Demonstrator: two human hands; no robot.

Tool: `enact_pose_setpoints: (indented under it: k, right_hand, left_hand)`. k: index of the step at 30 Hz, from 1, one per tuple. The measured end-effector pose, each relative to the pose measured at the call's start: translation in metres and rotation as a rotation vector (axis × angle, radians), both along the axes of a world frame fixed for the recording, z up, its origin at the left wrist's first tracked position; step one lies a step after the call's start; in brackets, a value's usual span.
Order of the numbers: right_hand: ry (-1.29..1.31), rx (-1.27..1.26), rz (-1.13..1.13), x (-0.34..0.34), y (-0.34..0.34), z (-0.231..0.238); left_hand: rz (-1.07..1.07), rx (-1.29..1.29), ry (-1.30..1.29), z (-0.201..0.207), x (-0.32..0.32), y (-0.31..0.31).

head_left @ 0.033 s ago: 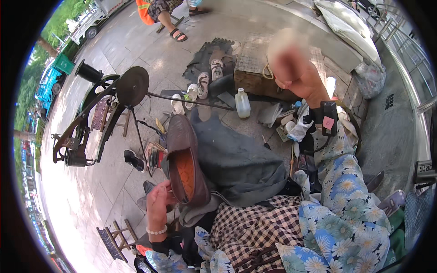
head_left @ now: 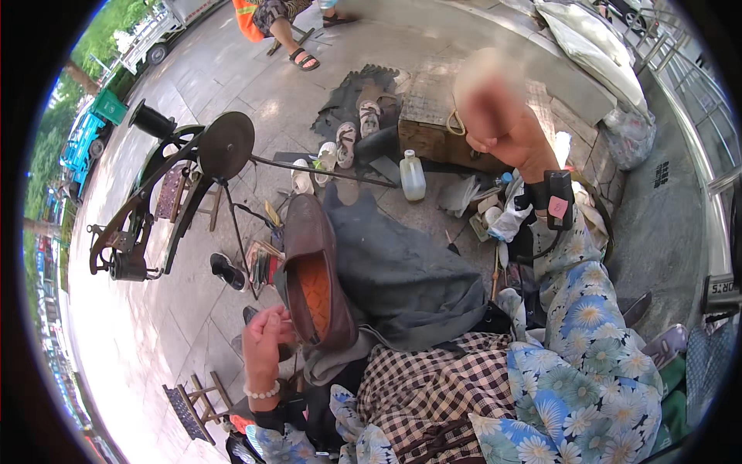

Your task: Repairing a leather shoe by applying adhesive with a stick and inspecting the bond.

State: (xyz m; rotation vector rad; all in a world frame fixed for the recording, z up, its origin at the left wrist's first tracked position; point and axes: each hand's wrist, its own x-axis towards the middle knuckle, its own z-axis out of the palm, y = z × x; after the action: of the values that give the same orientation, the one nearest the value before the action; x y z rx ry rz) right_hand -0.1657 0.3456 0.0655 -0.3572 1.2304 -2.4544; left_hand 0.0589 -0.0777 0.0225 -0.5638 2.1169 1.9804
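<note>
A brown slip-on shoe point(head_left: 311, 232) with an orange insole rests on the dark grey cloth point(head_left: 402, 255) over my lap, its opening facing me. My left hand point(head_left: 267, 340), wearing a beaded bracelet, is beside the left of the shoe's heel. Its fingers are pinched together near the shoe's edge; anything between them is too small to make out. My right hand point(head_left: 522, 143) is raised at the upper right, in front of a wooden box. Its visible fingers are curled, while a blurred patch hides the rest and whatever they hold.
A black iron hand-cranked machine point(head_left: 224, 147) stands to the left. Ahead are the wooden box point(head_left: 425, 127), a plastic bottle point(head_left: 412, 176) and several shoes point(head_left: 345, 145). Low stools point(head_left: 197, 406) stand at left. Far ahead, a person's sandalled foot point(head_left: 304, 59) shows. Metal railing point(head_left: 699, 127) runs along the right.
My left hand has shifted very slightly left, away from the shoe's heel. The shoe and my right hand look unmoved.
</note>
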Motion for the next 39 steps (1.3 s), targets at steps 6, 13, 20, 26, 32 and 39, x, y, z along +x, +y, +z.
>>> enact_pose_setpoints:
  k: [6,13,20,26,32,39]
  right_hand:
    - [0.062,0.049,0.392,0.008,-0.023,0.023]
    - [0.215,0.624,0.969,0.031,-0.079,0.045]
    - [0.348,0.704,1.359,0.064,-0.115,0.048]
    - [0.319,0.636,1.484,0.076,-0.112,0.042]
    - [0.347,0.700,1.408,0.072,-0.095,0.061]
    - [0.557,1.074,0.702,0.045,-0.050,0.045]
  left_hand:
    - [-0.069,-0.175,0.379,0.061,-0.035,0.037]
    - [-0.383,-0.259,0.841,0.105,-0.086,0.107]
    - [-0.736,0.047,0.915,0.114,-0.099,0.126]
    - [-0.785,0.092,0.434,0.084,-0.076,0.127]
    - [-0.576,-0.101,0.423,0.081,-0.053,0.096]
    - [-0.242,-0.407,0.696,0.094,-0.046,0.056]
